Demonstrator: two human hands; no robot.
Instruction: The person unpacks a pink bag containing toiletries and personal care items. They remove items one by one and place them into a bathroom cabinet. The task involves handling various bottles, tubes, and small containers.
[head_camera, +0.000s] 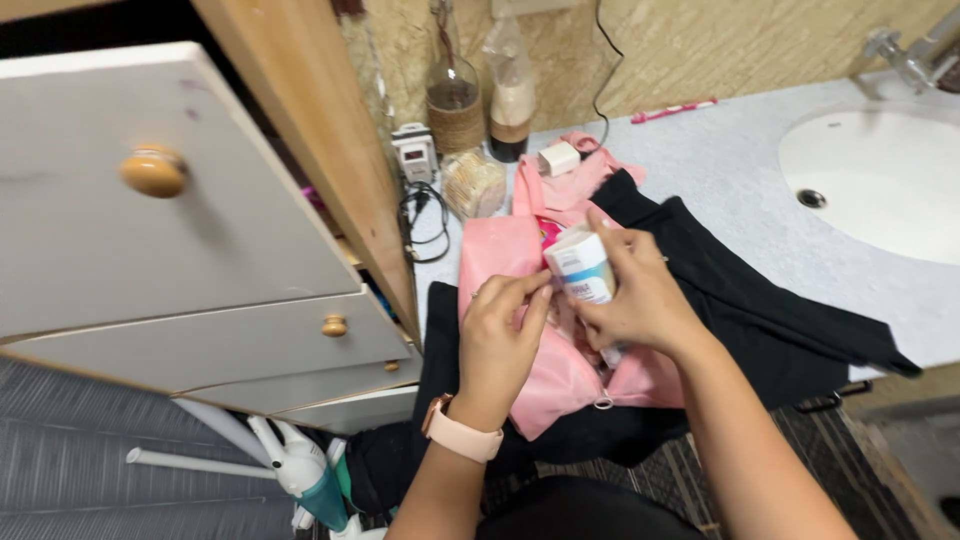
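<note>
My right hand (640, 295) grips a small white tube with a blue label (582, 268), held upright over an open pink pouch (505, 255). My left hand (502, 335), with a pink-strapped watch on the wrist, pinches the pouch's edge right beside the tube. The pouch lies on a black garment (760, 300) spread over the grey countertop (720, 165). The tube's lower end is hidden by my fingers.
A white sink (880, 180) with a tap sits at the right. Bottles (455, 95), a white plug adapter, a cable and a round woven item stand at the back. White drawers with wooden knobs (155, 172) hang open at the left. A handheld cleaner lies on the floor.
</note>
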